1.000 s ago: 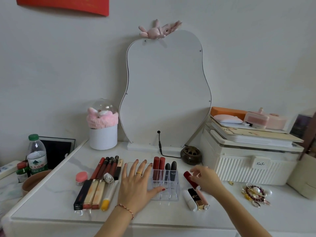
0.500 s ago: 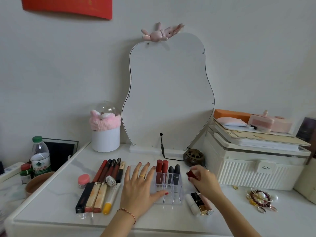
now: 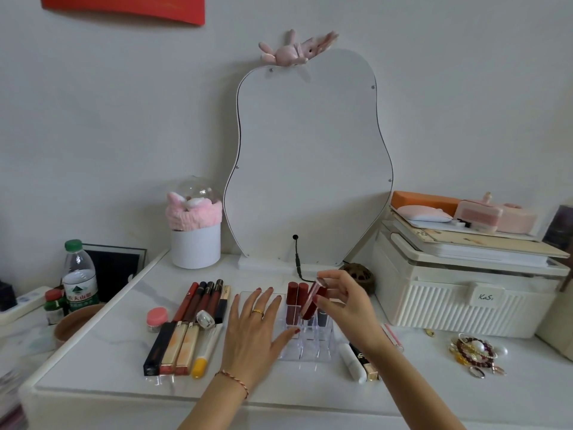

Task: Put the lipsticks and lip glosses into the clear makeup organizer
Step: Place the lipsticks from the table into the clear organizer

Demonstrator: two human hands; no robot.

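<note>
At the far left edge of the white counter (image 3: 102,361), a water bottle (image 3: 80,282) and a brown bowl (image 3: 74,322) are sitting off the counter's side. On the counter, a small pink jar (image 3: 157,318) is lying just left of a row of lip glosses (image 3: 192,324), which are lying side by side with their near ends close to the counter's near edge; a strip of bare counter is showing left of them.

The left hand (image 3: 255,333) is lying flat, fingers spread and holding nothing, palm down on the left part of the clear makeup organizer (image 3: 310,339), its thumb reaching across toward the organizer's middle. Two red lipsticks (image 3: 296,301) are standing upright in the organizer's far cells, with darker tubes partly hidden behind the right hand.

The right hand (image 3: 347,302) is pinching a dark red lipstick (image 3: 313,301) between thumb and fingertips, tilted with its top leaning right, its lower end sitting over the organizer just right of the two standing red ones. Whether it is already inside a cell I cannot tell.

Near and right of the organizer, a white tube (image 3: 352,363) and a black-and-gold lipstick (image 3: 364,363) are lying side by side under the right forearm. Farther right, open counter is stretching to a heap of bracelets (image 3: 476,352), with a ribbed white storage box (image 3: 465,302) standing behind it along the far side.
</note>
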